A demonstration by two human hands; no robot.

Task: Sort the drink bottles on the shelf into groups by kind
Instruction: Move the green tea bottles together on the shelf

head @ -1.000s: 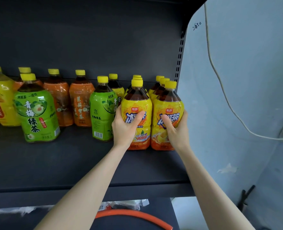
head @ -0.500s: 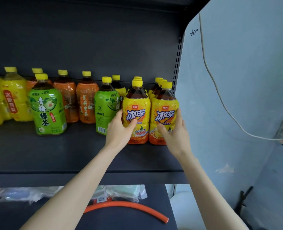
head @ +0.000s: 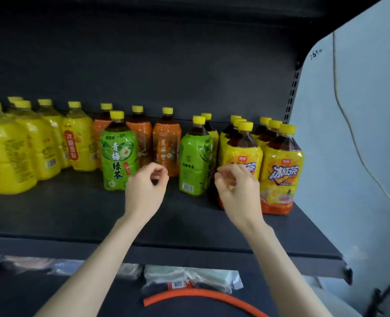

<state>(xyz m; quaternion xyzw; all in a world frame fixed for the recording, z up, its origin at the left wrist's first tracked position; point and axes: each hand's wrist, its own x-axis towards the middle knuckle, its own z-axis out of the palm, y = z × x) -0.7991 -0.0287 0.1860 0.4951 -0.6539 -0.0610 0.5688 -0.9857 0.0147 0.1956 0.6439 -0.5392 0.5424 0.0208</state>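
Two rows of yellow iced-black-tea bottles (head: 281,170) stand at the right end of the dark shelf (head: 75,213). One green-tea bottle (head: 195,161) stands just left of them, another green-tea bottle (head: 118,154) further left. Orange-labelled bottles (head: 166,145) line the back, and yellow pear-drink bottles (head: 36,147) fill the left. My left hand (head: 146,188) hovers between the two green bottles, fingers loosely curled, holding nothing. My right hand (head: 237,188) hangs in front of the left iced-tea row, fingers loosely curled, holding nothing.
The shelf's right upright (head: 292,94) and a pale blue wall (head: 361,133) with a hanging cable close off the right side. Below the shelf lie plastic bags (head: 189,277) and an orange hose (head: 201,296).
Both hands have let go of the two front iced-tea bottles and drawn back and left. The view has swung left, showing more yellow bottles.
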